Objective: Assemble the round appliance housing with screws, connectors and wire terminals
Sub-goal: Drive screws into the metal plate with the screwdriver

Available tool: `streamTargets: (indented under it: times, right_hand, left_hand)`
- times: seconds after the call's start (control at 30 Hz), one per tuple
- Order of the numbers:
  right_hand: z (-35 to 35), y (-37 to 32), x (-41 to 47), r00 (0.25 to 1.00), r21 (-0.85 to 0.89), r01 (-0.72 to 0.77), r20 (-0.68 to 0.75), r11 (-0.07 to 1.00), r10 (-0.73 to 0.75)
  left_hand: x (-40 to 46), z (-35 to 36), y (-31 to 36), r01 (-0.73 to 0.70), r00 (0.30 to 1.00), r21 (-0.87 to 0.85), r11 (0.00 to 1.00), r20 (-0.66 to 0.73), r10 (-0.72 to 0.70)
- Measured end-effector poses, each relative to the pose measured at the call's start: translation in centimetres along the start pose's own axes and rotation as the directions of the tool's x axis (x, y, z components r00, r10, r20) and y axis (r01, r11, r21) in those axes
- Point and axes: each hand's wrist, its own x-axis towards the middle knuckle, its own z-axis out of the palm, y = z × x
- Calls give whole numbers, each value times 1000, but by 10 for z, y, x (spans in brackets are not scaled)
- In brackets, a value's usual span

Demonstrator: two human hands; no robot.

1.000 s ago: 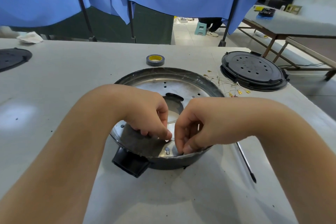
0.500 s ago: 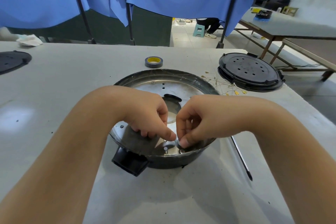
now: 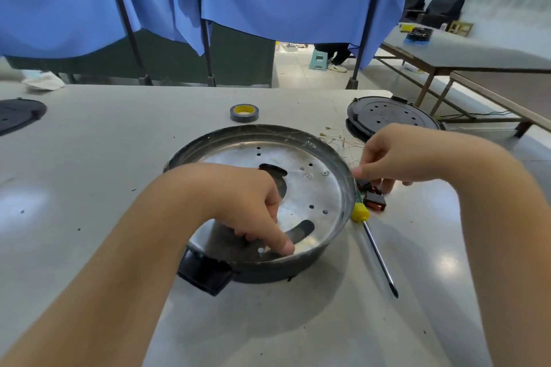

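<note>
Round housing (image 3: 298, 188) under 2 hands, beside 1 screwdriver (image 3: 377, 250), 1 tape roll (image 3: 244, 113).

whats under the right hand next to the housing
Under the right hand lie small black connectors with red faces, beside the housing rim and thin wires. Whether the fingers grip one is hidden.

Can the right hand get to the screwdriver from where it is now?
Probably yes. The screwdriver lies in the open on the table beside the housing, its yellow handle just below the right hand, with nothing over it. That hand's fingers sit at small black connectors.
</note>
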Motion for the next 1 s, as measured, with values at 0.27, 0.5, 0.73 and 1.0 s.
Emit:
streamTargets:
  times: [0.27,0.5,0.73,1.0]
  right_hand:
    - [16,18,22,982,75,-187,24,980,185]
    - [32,11,33,985,114,-172,17,978,171]
    - [36,11,40,986,176,-157,86,972,144]
    - [9,24,26,978,360,-165,180,918,105]
  left_hand:
    - [0,-1,-1,8,1000,-24,1000,-8,-8]
    - [0,-1,1,1,1000,-31,1000,23,-1]
    - [0,-1,2,10,1000,-26,1000,14,-10]
    - [1,-1,0,2,1000,-43,999,8,-1]
